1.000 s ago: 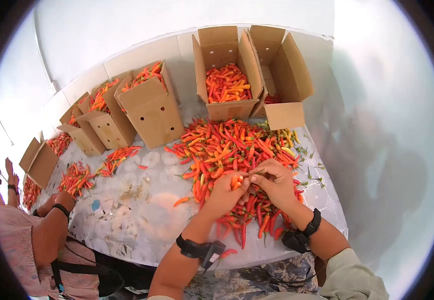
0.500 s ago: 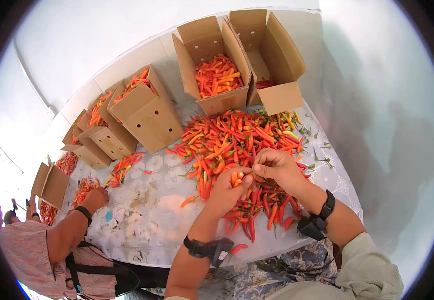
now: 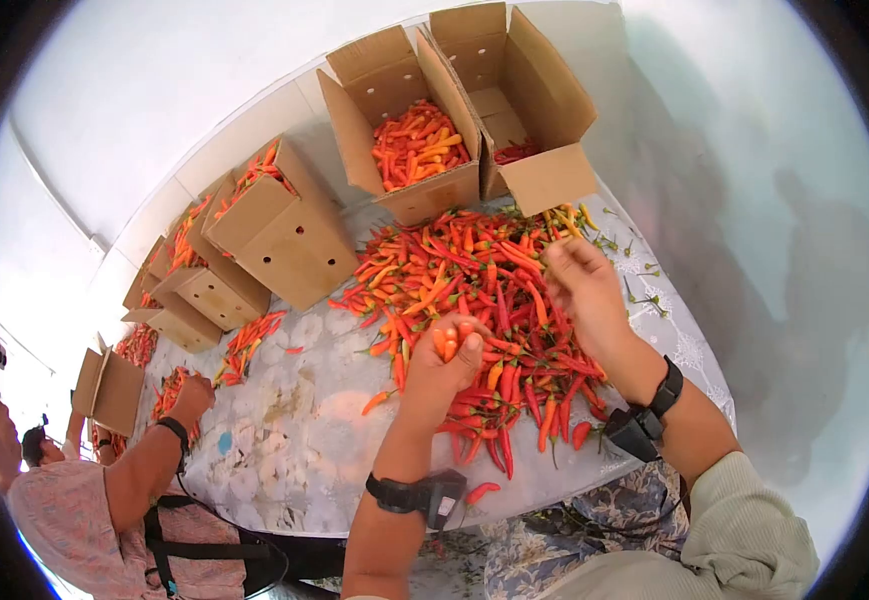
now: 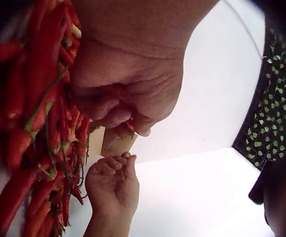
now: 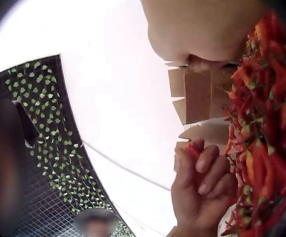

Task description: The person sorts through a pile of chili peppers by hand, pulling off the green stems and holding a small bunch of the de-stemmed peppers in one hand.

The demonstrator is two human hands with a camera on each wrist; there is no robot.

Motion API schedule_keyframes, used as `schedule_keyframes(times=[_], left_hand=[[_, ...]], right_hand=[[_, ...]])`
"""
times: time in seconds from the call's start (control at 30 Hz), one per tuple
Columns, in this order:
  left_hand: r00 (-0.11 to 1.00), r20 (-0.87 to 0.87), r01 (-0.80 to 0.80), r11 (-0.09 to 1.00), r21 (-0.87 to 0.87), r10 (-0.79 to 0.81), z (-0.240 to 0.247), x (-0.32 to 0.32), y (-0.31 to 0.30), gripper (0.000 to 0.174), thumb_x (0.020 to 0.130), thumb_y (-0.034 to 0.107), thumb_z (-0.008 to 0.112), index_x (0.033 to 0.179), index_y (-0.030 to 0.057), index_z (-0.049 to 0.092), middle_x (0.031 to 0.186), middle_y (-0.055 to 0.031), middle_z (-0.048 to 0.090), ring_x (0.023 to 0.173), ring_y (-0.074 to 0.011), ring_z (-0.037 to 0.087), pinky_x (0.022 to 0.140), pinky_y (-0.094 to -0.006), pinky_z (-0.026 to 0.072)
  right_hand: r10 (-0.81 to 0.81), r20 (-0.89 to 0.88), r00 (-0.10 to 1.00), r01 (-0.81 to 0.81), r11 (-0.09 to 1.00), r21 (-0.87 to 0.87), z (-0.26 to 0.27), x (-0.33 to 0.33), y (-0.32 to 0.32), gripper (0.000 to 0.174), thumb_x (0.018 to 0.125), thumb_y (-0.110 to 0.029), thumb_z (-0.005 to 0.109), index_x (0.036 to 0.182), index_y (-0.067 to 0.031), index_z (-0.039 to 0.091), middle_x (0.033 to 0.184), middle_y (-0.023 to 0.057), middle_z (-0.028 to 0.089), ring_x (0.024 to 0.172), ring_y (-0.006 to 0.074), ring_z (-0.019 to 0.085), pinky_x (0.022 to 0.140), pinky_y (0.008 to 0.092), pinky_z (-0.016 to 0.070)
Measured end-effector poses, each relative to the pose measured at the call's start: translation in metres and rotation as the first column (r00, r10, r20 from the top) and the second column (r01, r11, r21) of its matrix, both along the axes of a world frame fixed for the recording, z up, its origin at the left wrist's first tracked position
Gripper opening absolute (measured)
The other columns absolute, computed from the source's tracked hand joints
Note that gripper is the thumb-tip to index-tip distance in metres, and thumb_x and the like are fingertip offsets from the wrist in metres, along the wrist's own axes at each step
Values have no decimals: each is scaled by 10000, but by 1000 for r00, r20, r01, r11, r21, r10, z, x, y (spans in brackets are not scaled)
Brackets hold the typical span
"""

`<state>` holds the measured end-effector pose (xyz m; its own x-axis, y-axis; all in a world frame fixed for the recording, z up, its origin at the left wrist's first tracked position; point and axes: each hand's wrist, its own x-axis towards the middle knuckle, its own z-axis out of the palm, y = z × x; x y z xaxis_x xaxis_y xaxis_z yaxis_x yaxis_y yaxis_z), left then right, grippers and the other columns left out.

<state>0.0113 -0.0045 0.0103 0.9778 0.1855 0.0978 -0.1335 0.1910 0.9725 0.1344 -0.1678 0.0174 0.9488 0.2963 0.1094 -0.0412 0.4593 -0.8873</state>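
My left hand (image 3: 439, 370) is curled round several orange-red peppers (image 3: 446, 343), whose rounded ends show above the fingers, over the near part of a large pepper pile (image 3: 474, 270). My right hand (image 3: 594, 305) is apart from it, above the pile's right side. In the left wrist view the right hand (image 4: 113, 185) pinches a small greenish bit (image 4: 126, 155) at its fingertips. The right wrist view shows the left hand (image 5: 202, 185) with a red pepper (image 5: 192, 150) poking out by the thumb.
Two open boxes, one filled with peppers (image 3: 419, 148) and one holding a few (image 3: 516, 152), stand behind the pile. More boxes (image 3: 284, 245) stand to the left. Loose green stems (image 3: 651, 303) lie at the right. Another person's hand (image 3: 191, 397) is at a smaller pile.
My right hand has parted from the left and moved up towards the far right of the pile. The left hand still grips its peppers. The head view has shifted.
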Motion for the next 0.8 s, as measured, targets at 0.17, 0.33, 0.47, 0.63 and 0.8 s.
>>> schedule_keyframes(times=[0.17,0.33,0.47,0.63,0.8], left_hand=[[983,-30,-183,981,-63,182,-8,7,6,123,892,169,623,905,53,585,605,63,459,460,-10,344,405,-176,237],[976,-6,-219,972,-78,220,-11,8,6,110,865,137,655,886,52,588,583,73,445,430,-7,326,386,-180,223],[971,-8,-240,970,-50,240,-8,8,6,95,880,110,621,880,36,561,585,60,441,414,-14,326,377,-179,234],[970,-6,-244,968,-62,244,-11,10,5,102,885,135,619,894,45,572,601,56,456,428,-12,342,378,-176,241],[968,-80,-244,967,-78,238,-9,8,3,184,902,220,610,919,41,574,639,-15,553,447,-61,444,385,-190,298]], right_hand=[[-728,302,615,749,660,66,-12,46,-5,234,776,-175,701,945,-47,603,755,4,579,716,180,546,692,293,466],[-134,690,712,550,717,-429,9,29,-23,246,709,-242,739,780,-32,634,732,104,584,744,267,572,714,349,472],[373,738,562,606,422,-674,16,6,-26,288,637,-291,774,656,-48,622,702,126,559,751,308,566,668,422,451],[465,710,529,532,471,-704,5,4,-20,237,674,-226,747,693,-41,600,763,118,563,776,312,562,679,407,452],[190,746,638,410,736,-538,-1,-11,2,124,767,-131,663,786,-27,599,832,114,611,803,324,582,683,409,463]])
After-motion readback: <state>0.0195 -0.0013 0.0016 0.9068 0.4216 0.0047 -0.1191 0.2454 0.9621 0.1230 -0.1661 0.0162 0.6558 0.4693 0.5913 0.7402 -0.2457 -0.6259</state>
